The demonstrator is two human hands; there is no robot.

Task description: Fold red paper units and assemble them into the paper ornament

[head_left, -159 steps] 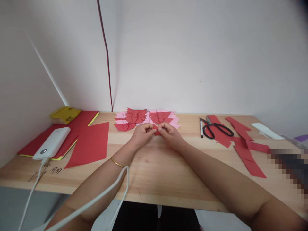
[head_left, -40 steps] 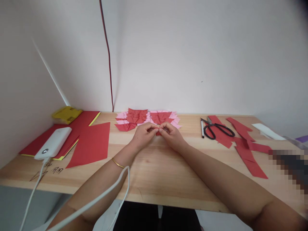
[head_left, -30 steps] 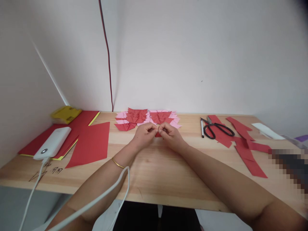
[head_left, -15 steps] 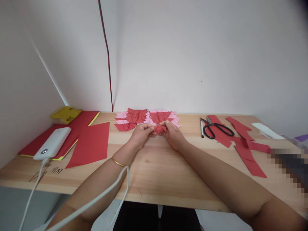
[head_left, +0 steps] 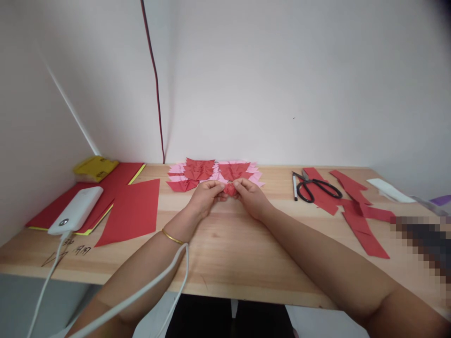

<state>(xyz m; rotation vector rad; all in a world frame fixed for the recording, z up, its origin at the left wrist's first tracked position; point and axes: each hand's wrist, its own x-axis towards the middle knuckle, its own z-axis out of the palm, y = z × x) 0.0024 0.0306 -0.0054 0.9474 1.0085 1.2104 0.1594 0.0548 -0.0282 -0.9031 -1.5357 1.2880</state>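
Note:
My left hand [head_left: 204, 199] and my right hand [head_left: 251, 198] meet at the middle of the wooden table [head_left: 225, 253]. Both pinch a small folded red paper piece [head_left: 230, 189] between their fingertips, just above the tabletop. Right behind the hands lies a row of folded red and pink paper shapes [head_left: 211, 172] against the wall. A gold bangle [head_left: 171, 237] sits on my left wrist.
Red paper sheets [head_left: 130, 211] and a white power bank [head_left: 75, 210] with a cable lie at the left, with a yellow packet [head_left: 96, 167] behind. Black scissors [head_left: 317, 188], a pen [head_left: 294, 186] and red paper offcuts [head_left: 355, 211] lie at the right.
The hands have turned the red piece between the fingertips; it now shows more between them. Arms and table items have stayed put.

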